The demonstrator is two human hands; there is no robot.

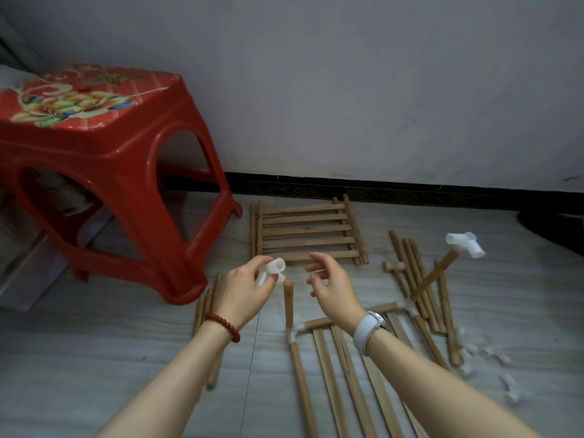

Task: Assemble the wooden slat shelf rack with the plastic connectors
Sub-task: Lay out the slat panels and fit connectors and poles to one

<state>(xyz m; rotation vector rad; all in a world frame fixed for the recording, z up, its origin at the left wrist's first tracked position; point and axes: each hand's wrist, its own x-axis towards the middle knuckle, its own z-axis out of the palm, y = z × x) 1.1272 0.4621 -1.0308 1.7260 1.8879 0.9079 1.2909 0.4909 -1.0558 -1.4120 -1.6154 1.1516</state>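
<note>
A person's left hand (245,287) pinches a white plastic connector (272,270) between fingers and thumb, one open tube end facing up and to the right, just above the top of an upright wooden dowel (288,303). That dowel stands nearly vertical, rising from a corner connector (292,332) of a partly built slat frame (335,374) lying flat on the grey floor (94,358), its slats running toward the viewer. The right hand (328,284) hovers just right of the dowel top, fingers loosely spread and holding nothing. At the frame's far right corner a second dowel (434,275) leans up and to the right, capped by another white connector (464,245). A finished slat panel (306,233) lies flat near the wall, slats running left to right. Loose dowels (410,270) lie to the right. A red plastic stool (104,172) stands at left.
</note>
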